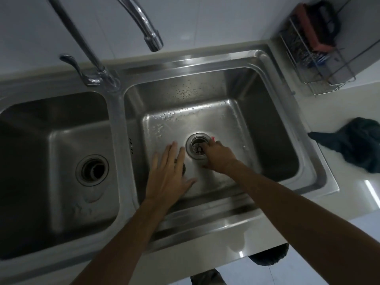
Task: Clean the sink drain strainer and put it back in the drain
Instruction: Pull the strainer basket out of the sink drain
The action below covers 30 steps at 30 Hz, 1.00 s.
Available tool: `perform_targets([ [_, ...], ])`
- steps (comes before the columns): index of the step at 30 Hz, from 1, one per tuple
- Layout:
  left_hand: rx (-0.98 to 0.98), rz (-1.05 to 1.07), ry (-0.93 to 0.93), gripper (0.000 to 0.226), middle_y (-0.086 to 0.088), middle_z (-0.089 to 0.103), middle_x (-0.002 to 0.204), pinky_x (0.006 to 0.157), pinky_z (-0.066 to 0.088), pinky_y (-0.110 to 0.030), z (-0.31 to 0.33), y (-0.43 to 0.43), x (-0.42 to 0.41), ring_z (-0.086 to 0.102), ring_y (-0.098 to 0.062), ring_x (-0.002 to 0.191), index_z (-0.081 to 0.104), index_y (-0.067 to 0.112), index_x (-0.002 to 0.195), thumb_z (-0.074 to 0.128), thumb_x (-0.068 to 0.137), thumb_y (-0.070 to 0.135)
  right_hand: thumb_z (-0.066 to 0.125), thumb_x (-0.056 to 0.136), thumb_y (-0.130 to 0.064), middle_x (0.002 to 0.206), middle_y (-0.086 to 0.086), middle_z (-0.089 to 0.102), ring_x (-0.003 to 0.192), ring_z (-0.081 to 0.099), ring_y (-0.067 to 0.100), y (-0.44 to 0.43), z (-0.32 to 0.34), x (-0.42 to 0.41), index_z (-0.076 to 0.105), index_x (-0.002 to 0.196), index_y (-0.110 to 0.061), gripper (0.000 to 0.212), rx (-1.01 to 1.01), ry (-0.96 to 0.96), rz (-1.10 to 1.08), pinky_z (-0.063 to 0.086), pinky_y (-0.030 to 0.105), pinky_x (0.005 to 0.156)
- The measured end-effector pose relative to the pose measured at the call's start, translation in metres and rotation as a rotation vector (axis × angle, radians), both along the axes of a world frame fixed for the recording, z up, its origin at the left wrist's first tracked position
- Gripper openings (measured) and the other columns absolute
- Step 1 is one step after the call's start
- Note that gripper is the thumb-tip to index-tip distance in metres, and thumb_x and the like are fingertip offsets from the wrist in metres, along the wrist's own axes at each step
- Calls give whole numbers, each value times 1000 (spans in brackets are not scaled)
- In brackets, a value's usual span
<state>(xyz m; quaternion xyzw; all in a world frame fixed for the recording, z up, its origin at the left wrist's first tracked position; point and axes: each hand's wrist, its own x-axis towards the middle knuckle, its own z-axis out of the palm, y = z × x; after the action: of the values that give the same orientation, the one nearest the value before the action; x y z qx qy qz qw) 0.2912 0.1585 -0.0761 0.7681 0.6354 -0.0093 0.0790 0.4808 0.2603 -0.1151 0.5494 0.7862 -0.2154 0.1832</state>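
Note:
The round metal drain strainer (196,149) sits in the drain of the right basin (267,128), its dark holes showing. My right hand (219,156) is closed over its right side, fingertips reaching into the cup and gripping it. A small red piece (213,138) pokes out beyond the knuckles; what it belongs to is unclear. My left hand (168,171) lies flat on the wet basin floor just left of the drain, fingers spread. A small dark object (183,167) is partly hidden under its fingers.
The faucet spout (153,41) hangs over the back of the right basin, no water running. The left basin (51,145) has an open drain (92,170). A wire rack (316,58) with a red-and-black item and a dark cloth (355,145) are on the counter at right.

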Motion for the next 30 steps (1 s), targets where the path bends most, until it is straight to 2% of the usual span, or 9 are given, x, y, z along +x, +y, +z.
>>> perform_targets([
  [5,-174,36,21,121,-18,-10,172,126,12,-57,-37,23,50,3,-34,160,-2,12,164,50,83,84,69,87,-49,150,19,31,131,36,40,18,-26,28,38,150,-12,80,104,-81,49,52,51,97],
  [9,-207,98,11,128,-18,-15,172,126,8,-58,-61,35,62,-3,-35,160,-8,13,164,48,78,90,60,88,-67,169,20,-6,152,8,48,21,-52,31,59,137,-31,61,153,-74,242,33,58,115],
  [12,-204,113,-10,125,-17,-9,173,127,9,-58,-65,41,60,0,-34,160,-3,13,164,47,79,89,53,90,-70,168,22,-16,154,-3,50,26,-57,32,62,134,-33,58,110,-73,267,19,59,122],
  [15,-201,122,-15,123,-16,-7,173,127,11,-58,-62,41,56,1,-33,160,-1,14,165,42,79,90,55,91,-68,170,19,-11,154,-1,48,34,-53,29,64,135,-30,59,141,-61,301,20,56,123],
  [18,-193,127,3,121,-15,-5,173,127,11,-57,-58,40,50,3,-32,160,2,15,165,37,78,91,61,90,-62,172,9,1,155,6,43,41,-50,26,64,136,-26,58,132,0,332,24,52,122],
  [23,-183,126,26,116,-16,1,173,126,10,-56,-53,39,39,7,-33,160,6,18,165,32,78,90,65,91,-51,162,2,30,145,30,32,47,-47,17,61,139,-25,55,155,62,376,36,45,113],
  [25,-193,125,43,116,-17,2,173,126,10,-56,-50,37,35,8,-33,160,6,18,165,35,79,91,69,89,-47,158,2,37,139,38,31,44,-43,15,49,146,-26,64,163,89,358,39,44,109],
  [28,-179,121,19,116,-19,9,172,125,15,-57,-42,32,29,15,-34,159,15,15,165,37,79,90,77,83,-44,156,3,41,134,42,29,34,-32,17,27,159,-25,93,175,133,244,43,43,106],
  [30,-167,109,-3,114,-20,13,171,124,18,-57,-34,28,24,18,-35,158,21,13,164,37,79,88,77,83,-47,157,4,41,133,44,30,27,-21,21,26,160,-19,96,184,138,181,44,43,105],
])
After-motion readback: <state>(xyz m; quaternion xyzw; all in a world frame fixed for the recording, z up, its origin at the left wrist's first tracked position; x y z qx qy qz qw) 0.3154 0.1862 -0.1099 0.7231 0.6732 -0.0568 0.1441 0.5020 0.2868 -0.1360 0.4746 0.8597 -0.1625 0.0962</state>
